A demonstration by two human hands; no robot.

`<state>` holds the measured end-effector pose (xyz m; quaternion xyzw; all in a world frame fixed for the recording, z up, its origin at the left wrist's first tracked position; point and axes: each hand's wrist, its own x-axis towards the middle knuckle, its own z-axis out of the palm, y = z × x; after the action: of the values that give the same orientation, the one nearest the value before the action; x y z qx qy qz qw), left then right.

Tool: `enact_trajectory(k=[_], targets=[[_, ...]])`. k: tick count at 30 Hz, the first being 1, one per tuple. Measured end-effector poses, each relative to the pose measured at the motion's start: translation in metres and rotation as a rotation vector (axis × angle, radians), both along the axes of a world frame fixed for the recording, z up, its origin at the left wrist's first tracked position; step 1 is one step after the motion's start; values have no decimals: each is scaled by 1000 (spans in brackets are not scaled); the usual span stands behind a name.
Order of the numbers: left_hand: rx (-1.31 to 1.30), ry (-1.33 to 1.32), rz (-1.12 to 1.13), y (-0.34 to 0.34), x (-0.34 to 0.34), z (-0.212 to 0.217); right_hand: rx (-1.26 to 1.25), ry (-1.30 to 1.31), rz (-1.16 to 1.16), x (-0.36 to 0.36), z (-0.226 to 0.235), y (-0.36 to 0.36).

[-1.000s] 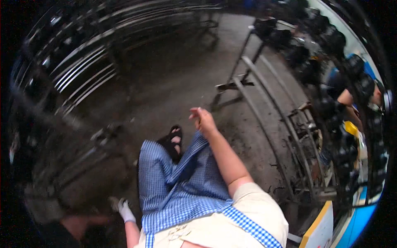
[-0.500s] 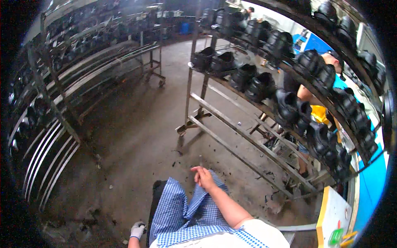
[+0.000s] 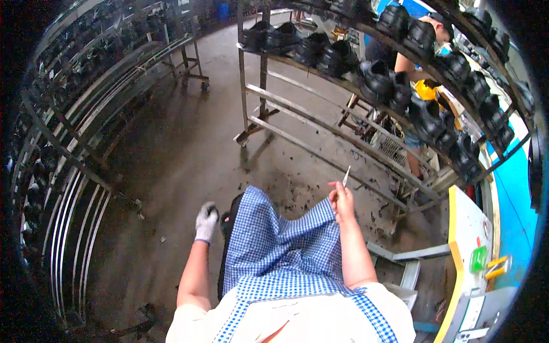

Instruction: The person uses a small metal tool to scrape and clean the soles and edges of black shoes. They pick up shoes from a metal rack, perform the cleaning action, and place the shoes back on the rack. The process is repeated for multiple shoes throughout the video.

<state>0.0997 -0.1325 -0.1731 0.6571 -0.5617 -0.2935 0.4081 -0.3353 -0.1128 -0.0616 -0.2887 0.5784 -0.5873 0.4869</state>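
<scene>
My right hand [image 3: 342, 203] is bare and raised in front of the right side of my blue checked apron [image 3: 269, 246]. Its fingers close on a thin, pale, pointed tool [image 3: 347, 175] whose tip sticks up past them; its exact kind is too small to make out. At my left side hangs my left hand [image 3: 206, 222] in a grey-white knit glove with darker fingertips. The gloved fingers are loosely curled, and nothing shows in them. Ahead and to the right stands a metal rack [image 3: 297, 117] bearing rows of black shoes [image 3: 340, 57].
More metal racks [image 3: 103, 108] line the left. Beyond the right rack, a person [image 3: 407, 63] bends near something yellow [image 3: 425, 90]. A yellow-edged white board [image 3: 466, 228] with a green item [image 3: 478, 259] stands close by on the right. Dark scraps litter the floor [image 3: 189, 148].
The racks have shifted up and left in view. My left arm has come further into view, its gloved hand higher. My right hand has moved right, and the pointed tool now shows clearly.
</scene>
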Motion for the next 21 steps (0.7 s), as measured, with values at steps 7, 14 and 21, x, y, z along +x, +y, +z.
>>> enact_trajectory(k=[7, 14, 21], targets=[[-131, 643, -15, -59, -21, 116, -61, 54, 7, -30, -1, -33], [-404, 447, -190, -185, -56, 246, -43, 88, 98, -21, -21, -65], [-769, 15, -101, -386, -106, 403, -41, 542, 57, -58, -48, -96]])
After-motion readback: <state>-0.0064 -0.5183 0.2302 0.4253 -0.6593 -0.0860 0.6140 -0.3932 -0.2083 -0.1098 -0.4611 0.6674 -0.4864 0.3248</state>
